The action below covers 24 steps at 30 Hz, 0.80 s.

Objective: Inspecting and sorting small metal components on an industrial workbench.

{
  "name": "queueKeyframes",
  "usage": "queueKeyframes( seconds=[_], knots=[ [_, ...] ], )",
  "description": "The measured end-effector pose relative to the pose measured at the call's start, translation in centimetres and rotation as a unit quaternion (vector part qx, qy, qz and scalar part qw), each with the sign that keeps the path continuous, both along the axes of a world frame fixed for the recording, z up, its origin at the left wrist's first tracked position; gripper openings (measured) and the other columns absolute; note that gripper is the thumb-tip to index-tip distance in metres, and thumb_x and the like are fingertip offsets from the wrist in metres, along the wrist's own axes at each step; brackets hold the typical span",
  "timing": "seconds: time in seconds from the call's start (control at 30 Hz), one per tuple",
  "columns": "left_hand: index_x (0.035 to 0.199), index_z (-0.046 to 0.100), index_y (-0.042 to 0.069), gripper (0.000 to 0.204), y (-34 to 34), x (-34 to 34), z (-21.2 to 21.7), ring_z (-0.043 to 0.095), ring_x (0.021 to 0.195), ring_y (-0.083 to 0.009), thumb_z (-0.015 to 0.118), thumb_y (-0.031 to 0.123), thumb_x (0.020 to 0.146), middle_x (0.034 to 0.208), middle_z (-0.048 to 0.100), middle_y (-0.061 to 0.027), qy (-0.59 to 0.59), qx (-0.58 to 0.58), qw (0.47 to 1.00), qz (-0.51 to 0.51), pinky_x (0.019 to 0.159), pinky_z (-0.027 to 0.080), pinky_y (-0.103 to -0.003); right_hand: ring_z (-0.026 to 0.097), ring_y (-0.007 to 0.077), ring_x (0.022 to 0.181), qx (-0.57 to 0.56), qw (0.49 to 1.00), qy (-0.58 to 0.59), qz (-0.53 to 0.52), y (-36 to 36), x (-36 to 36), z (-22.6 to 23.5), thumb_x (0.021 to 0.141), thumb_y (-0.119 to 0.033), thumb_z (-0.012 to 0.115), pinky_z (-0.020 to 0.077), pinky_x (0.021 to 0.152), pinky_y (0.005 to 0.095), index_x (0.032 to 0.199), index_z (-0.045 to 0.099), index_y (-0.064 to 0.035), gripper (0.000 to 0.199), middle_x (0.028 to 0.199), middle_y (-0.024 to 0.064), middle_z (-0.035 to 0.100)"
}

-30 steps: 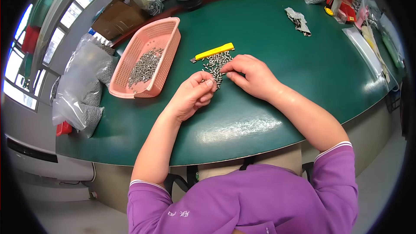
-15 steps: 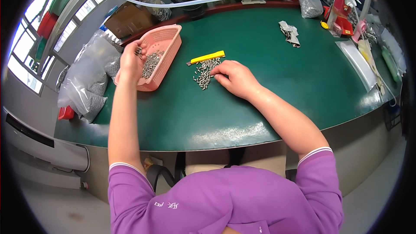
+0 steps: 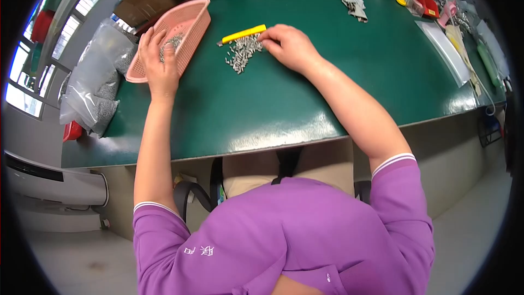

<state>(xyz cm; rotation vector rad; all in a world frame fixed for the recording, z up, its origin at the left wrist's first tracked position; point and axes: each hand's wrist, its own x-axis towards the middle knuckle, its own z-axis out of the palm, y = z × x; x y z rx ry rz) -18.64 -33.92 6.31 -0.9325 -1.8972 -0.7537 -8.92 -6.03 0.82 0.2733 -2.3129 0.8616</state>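
Observation:
My left hand [image 3: 159,68] is over the near end of a pink plastic basket [image 3: 197,26], fingers spread and no piece visible in them. Small silvery metal pins [image 3: 176,41] lie in the basket, partly hidden by that hand. To the right, a loose pile of similar metal pins [image 3: 240,55] rests on the green tabletop [image 3: 305,84]. My right hand [image 3: 292,46] is at the pile's right edge, its thumb and fingers pinched together; what sits between the tips is too small to tell. A yellow utility knife [image 3: 244,34] lies along the pile's far side.
Clear plastic bags full of small grey parts [image 3: 98,95] stand left of the basket, with a cardboard box [image 3: 144,3] behind. A crumpled white packet [image 3: 353,5] lies at the far right. Flat plastic sleeves [image 3: 445,49] and a red bin [image 3: 428,5] line the right edge.
My left hand held several metal pins over the basket; now its fingers are spread and the pins are gone from it. My right hand stays at the pile. The whole view has shifted.

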Motion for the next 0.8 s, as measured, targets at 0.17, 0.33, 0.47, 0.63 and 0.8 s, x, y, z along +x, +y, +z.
queueKeyframes(
  seconds=[0.17, 0.33, 0.47, 0.63, 0.8],
  knots=[
    [0.114, 0.057, 0.004, 0.031, 1.7, 2.5, -2.5, 0.037, 0.127, -0.0348, 0.055, 0.016, 0.086, 0.133, 0.044, -0.0147, 0.080, -0.062, 0.995, -0.024, 0.106, 0.027, -0.046, 0.062, 0.0246, 0.086, -0.002, 0.999, -0.031, -0.027, 0.0, -0.3, 0.4, 0.085, -0.018, 0.059, 0.0492, 0.077, 0.0339, 0.098, 0.067, -0.0087, 0.018, 0.093, 0.0087, 0.064],
    [0.113, 0.058, 0.004, 0.030, 1.9, 2.6, -2.8, 0.039, 0.127, -0.0336, 0.054, 0.016, 0.085, 0.133, 0.045, -0.0144, 0.093, -0.031, 0.995, -0.028, 0.106, 0.029, -0.044, 0.061, 0.0270, 0.084, -0.049, 0.998, -0.025, -0.038, 0.8, 0.0, 0.2, 0.084, -0.021, 0.058, 0.0490, 0.075, 0.0372, 0.097, 0.067, -0.0091, 0.020, 0.088, 0.0093, 0.064],
    [0.113, 0.057, 0.005, 0.029, 1.8, 2.5, -2.9, 0.039, 0.127, -0.0332, 0.054, 0.013, 0.085, 0.133, 0.045, -0.0140, 0.101, -0.017, 0.995, -0.003, 0.106, 0.029, -0.044, 0.061, 0.0249, 0.081, -0.076, 0.995, -0.057, -0.038, 0.3, 0.4, 0.2, 0.085, -0.020, 0.058, 0.0490, 0.073, 0.0349, 0.097, 0.067, -0.0086, 0.019, 0.087, 0.0086, 0.064],
    [0.111, 0.056, 0.007, 0.029, 1.7, 2.4, -2.6, 0.039, 0.126, -0.0339, 0.052, 0.008, 0.083, 0.130, 0.047, -0.0130, 0.088, -0.042, 0.995, -0.004, 0.106, 0.029, -0.046, 0.061, 0.0167, 0.078, -0.060, 0.996, -0.066, -0.021, 0.2, 0.4, 0.8, 0.086, -0.016, 0.061, 0.0493, 0.073, 0.0286, 0.102, 0.066, -0.0073, 0.019, 0.089, 0.0071, 0.064],
    [0.108, 0.058, 0.006, 0.028, 1.8, 2.9, -3.3, 0.041, 0.125, -0.0330, 0.052, 0.004, 0.081, 0.130, 0.048, -0.0120, 0.079, -0.078, 0.994, -0.011, 0.105, 0.031, -0.045, 0.062, 0.0202, 0.080, -0.030, 0.998, -0.045, -0.018, -0.2, 0.0, 0.7, 0.086, -0.015, 0.060, 0.0494, 0.075, 0.0305, 0.100, 0.066, -0.0072, 0.018, 0.091, 0.0078, 0.063]
  ],
)
